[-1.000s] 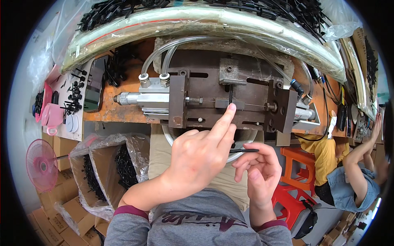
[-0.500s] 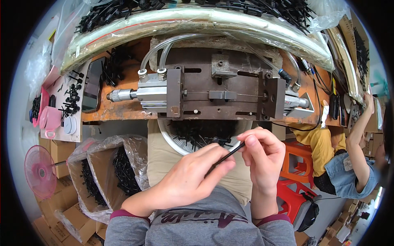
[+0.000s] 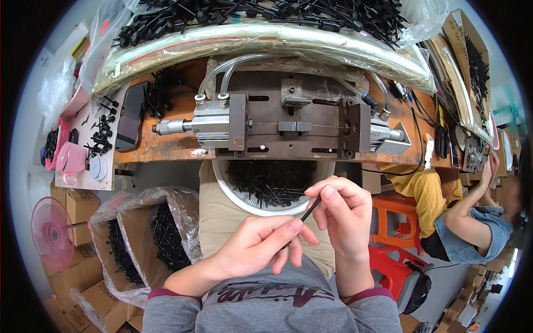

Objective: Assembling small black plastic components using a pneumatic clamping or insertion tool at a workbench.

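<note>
A thin black rod-shaped part (image 3: 310, 210) slants between my two hands, above my lap. My left hand (image 3: 261, 240) pinches its lower stretch between thumb and fingers, the other fingers curled loosely beneath. At its upper end, the thumb and forefinger of my right hand (image 3: 343, 210) close on the tip. What form the rod's ends have is hidden by my fingers. Just beyond my hands, a white basket (image 3: 222, 186) holds a heap of black plastic parts. Over it, a dark metal fixture (image 3: 266, 143) with two silver cylinders sits on the orange bench.
Bagged black parts (image 3: 266, 19) lie on a raised ledge at the back. A lined box (image 3: 136, 236) of similar parts and a pink fan (image 3: 53, 233) stand left. Another person (image 3: 472, 233) sits at the right, near red and orange stools (image 3: 394, 219). A phone (image 3: 132, 114) rests on the bench.
My left hand has turned and its fingers have loosened and spread below the rod. Both hands have shifted slightly left, the rod now steeper. The other person's arms have lowered.
</note>
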`<state>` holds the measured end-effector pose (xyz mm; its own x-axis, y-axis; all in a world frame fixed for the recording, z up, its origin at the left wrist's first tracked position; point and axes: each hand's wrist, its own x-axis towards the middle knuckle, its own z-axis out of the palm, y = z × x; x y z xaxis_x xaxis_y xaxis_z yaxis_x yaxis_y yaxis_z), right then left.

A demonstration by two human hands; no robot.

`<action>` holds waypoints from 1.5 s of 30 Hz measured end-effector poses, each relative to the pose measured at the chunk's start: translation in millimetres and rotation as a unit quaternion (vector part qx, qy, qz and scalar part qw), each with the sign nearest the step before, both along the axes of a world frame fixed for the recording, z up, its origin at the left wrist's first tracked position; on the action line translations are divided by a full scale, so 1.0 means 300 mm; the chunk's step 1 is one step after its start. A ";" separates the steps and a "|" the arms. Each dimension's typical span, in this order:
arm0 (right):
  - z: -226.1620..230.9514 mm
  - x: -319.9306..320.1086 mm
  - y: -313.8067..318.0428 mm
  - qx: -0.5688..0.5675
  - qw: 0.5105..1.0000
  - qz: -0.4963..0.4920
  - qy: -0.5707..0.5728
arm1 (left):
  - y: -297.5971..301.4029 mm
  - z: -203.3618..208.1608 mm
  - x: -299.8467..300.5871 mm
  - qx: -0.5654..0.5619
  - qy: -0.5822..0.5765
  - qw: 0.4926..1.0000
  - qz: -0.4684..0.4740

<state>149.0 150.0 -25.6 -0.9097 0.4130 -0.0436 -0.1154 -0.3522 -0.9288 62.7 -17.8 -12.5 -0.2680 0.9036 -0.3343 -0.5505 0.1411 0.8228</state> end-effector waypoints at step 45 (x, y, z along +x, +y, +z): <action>-0.021 -0.009 -0.028 0.045 0.998 -0.031 0.032 | 0.011 -0.039 0.029 0.055 0.028 0.997 0.047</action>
<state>146.3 141.4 -31.8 -0.8817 0.4688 0.0530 -0.1942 -0.2584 -0.9463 71.4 -14.6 -24.1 -0.3694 0.9036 -0.2169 -0.5098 -0.0019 0.8603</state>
